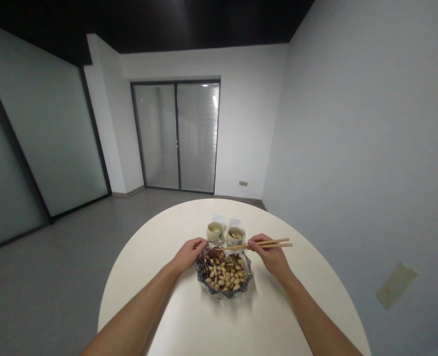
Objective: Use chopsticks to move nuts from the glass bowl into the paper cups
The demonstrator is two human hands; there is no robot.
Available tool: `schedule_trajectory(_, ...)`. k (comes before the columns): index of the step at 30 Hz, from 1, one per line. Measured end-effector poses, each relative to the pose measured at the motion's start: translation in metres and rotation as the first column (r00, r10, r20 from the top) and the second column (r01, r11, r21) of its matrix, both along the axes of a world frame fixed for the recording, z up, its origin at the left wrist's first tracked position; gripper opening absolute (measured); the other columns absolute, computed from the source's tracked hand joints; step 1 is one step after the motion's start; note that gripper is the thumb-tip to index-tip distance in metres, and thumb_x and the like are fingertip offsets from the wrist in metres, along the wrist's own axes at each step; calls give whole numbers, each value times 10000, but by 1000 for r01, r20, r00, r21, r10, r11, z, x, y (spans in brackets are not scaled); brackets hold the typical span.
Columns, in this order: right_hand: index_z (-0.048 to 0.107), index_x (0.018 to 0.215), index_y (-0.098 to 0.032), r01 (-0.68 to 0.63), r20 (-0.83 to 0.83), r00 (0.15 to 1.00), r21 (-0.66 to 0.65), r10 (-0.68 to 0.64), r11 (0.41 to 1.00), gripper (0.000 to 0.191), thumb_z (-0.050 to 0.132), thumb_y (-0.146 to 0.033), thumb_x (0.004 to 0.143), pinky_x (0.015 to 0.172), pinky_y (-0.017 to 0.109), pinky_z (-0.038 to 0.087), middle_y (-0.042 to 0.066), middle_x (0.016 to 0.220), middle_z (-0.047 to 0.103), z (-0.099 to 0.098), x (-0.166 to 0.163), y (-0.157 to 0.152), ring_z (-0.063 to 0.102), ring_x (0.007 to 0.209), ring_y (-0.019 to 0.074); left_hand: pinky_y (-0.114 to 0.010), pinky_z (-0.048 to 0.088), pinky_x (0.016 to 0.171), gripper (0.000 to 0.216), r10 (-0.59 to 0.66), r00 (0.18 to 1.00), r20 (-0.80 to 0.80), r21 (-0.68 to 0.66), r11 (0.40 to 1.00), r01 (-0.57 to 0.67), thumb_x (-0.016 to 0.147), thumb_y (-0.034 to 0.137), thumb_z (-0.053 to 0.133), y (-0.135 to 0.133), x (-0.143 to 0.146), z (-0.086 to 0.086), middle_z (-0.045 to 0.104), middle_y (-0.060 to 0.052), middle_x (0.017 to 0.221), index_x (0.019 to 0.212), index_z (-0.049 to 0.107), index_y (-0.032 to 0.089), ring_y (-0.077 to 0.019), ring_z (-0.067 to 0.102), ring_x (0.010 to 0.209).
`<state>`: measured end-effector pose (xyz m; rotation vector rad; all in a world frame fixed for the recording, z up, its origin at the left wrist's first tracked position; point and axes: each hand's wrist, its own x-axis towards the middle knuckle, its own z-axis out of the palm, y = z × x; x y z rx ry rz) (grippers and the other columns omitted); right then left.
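A glass bowl with a scalloped rim (224,294) stands on the round table, filled with pale pistachio-like nuts (222,279) and darker bits at the far left side. My left hand (189,253) grips the bowl's left far rim, fingers bent over the edge. In my right hand (270,252) is a pair of wooden chopsticks (280,243), pinched beyond the bowl's right side. Their tips point left, down into the dark bits; whether they hold a piece is too small to tell. Just behind the bowl sit a left cup (214,230) and a right cup (235,234) with a few pale pieces inside.
Two small white dishes (218,217) are at the back, behind the cups. The cream round table (137,277) curves away on both sides. A plain wall (352,148) rises to the right, and glass doors (178,138) stand beyond the table.
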<state>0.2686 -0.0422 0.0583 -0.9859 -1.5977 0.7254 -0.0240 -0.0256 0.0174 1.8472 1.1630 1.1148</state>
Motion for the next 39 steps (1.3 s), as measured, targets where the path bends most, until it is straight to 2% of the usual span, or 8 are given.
schedule_trajectory(4, 663, 745, -191, -12, 9, 1000, 0, 12, 1000, 370, 677, -558, 796, 615, 308, 519, 46, 679, 701, -4, 1, 1, 655, 667, 205, -327, 478, 852, 431, -5, 1000, 4, 5, 1000, 5, 899, 517, 501, -1, 0, 0, 757, -74, 968, 965, 729, 159, -248, 656, 932)
schedule_trajectory(8, 663, 737, -189, -20, 102, 995, -5, 21, 1000, 353, 666, -533, 819, 607, 297, 510, 42, 682, 699, -6, -1, 0, 646, 665, 196, -324, 478, 852, 437, -8, 1000, 7, 11, 1000, 8, 899, 525, 500, 0, 0, 0, 758, -75, 971, 963, 729, 158, -247, 653, 933)
schedule_trajectory(12, 686, 903, -200, -90, 51, 995, -4, 90, 996, 286, 676, -477, 831, 623, 292, 537, 27, 760, 695, -6, -4, -2, 656, 690, 183, -328, 478, 850, 431, 3, 1000, -5, 13, 1000, -3, 900, 517, 500, 1, 1, -1, 757, -76, 975, 960, 730, 157, -246, 654, 923)
schedule_trajectory(16, 685, 1023, -217, -110, -5, 994, 25, 110, 994, 301, 677, -452, 835, 610, 287, 552, 9, 773, 663, -5, -5, -3, 645, 663, 163, -327, 478, 851, 426, 2, 1000, -4, 13, 1000, -2, 899, 514, 502, 1, 1, 0, 757, -74, 980, 958, 730, 159, -243, 651, 915)
schedule_trajectory(39, 689, 974, -207, -17, -57, 998, 54, 20, 998, 318, 687, -487, 822, 624, 310, 586, 19, 737, 671, -4, -1, 1, 660, 657, 178, -321, 477, 849, 430, -6, 1000, 2, 1, 1000, 6, 897, 525, 498, -2, 1, 3, 753, -72, 968, 958, 724, 164, -244, 651, 927)
